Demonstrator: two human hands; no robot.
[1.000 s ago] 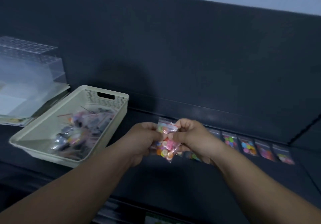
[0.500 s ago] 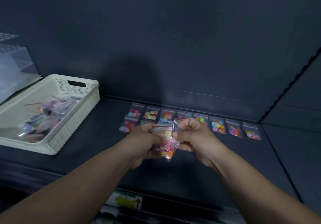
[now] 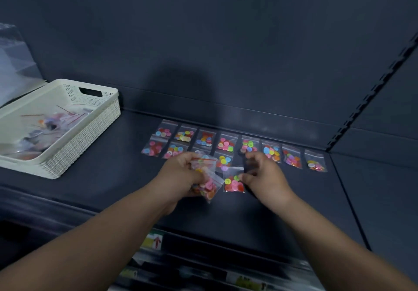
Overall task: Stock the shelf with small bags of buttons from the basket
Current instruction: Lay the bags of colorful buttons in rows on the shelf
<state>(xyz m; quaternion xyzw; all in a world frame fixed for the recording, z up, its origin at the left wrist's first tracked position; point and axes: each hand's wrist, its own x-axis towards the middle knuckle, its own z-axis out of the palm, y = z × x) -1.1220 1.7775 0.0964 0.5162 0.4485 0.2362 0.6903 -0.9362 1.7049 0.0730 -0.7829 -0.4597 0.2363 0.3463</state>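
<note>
Head view: the basket's (image 3: 95, 119) contents blur together at ten o'clock. The left hand (image 3: 181, 173) grips a bunch of bags (image 3: 207, 186); the right hand (image 3: 264, 175) pinches a single bag (image 3: 234, 183) at its nine o'clock.

Clear zip bags (image 3: 226, 143) of bright buttons lie flat in two rows at the back of the dark shelf (image 3: 101, 184). Left hand (image 3: 183, 171) grips a bunch of bags (image 3: 207, 186); right hand (image 3: 262, 175) pinches a single bag (image 3: 234, 182) beside it. Cream basket (image 3: 99, 119), far left, holds more.
</note>
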